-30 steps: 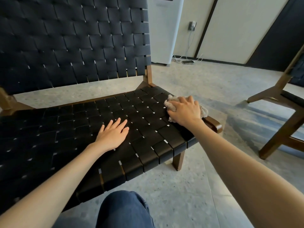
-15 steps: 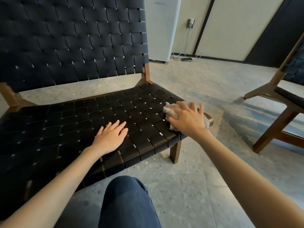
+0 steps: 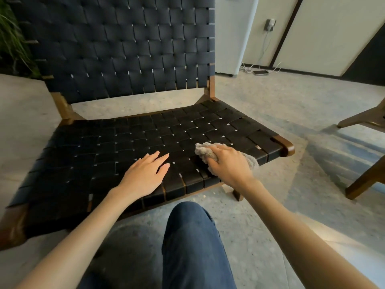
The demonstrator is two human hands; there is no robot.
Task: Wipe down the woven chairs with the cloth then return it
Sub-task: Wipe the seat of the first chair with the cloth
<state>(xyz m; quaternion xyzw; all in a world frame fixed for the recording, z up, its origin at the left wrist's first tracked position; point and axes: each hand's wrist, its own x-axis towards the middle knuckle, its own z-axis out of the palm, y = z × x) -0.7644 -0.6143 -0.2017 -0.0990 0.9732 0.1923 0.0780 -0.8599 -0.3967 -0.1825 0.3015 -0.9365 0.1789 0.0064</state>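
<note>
A black woven chair (image 3: 129, 138) with a brown wooden frame stands before me, its seat low and its back upright. My right hand (image 3: 229, 163) grips a crumpled grey cloth (image 3: 203, 151) and presses it onto the seat near the front edge, right of centre. My left hand (image 3: 145, 174) rests flat on the seat with straight fingers, just left of the cloth. Part of the cloth is hidden under my right hand.
A second wooden chair (image 3: 366, 180) shows partly at the right edge. A phone (image 3: 260, 72) on a cable lies on the floor by the far wall, beside a white appliance (image 3: 233, 34). A plant (image 3: 12, 38) stands at the far left. My knee (image 3: 191, 236) is below the seat front.
My right hand has slid the cloth leftward along the seat front, away from the right corner and closer to my left hand. The view has shifted so more of the chair shows.
</note>
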